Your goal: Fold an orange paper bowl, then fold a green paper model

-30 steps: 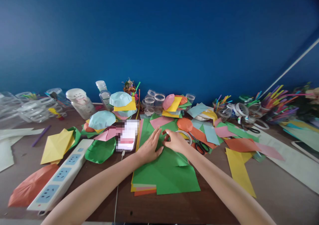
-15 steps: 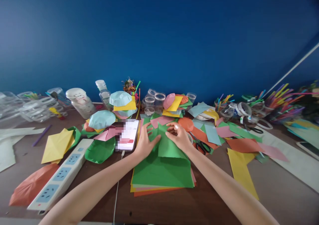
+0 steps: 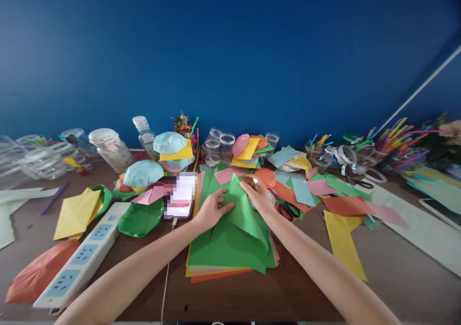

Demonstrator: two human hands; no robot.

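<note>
My right hand (image 3: 260, 196) pinches the top edge of a green paper sheet (image 3: 247, 217), its thumb in front and its fingers behind. The sheet is bent up into a peak and curves down to the lower right. Just left of the peak is my left hand (image 3: 213, 211), its fingers loosely curled and the thumb apart from them. Whether it touches the sheet is hard to tell. Beneath lies a stack of coloured paper (image 3: 216, 255), green on top, with yellow, pink and orange edges showing.
Left of the stack are a charging phone (image 3: 183, 195), a white power strip (image 3: 81, 255) and a green paper cap (image 3: 141, 219). Black-handled scissors (image 3: 288, 210) lie right of my right hand among paper scraps. Plastic cups (image 3: 226, 147) and jars line the blue wall.
The green sheet has been raised and bent into a taller peak, shifting right at its lower corner. My left hand has moved down slightly and its fingers have curled in.
</note>
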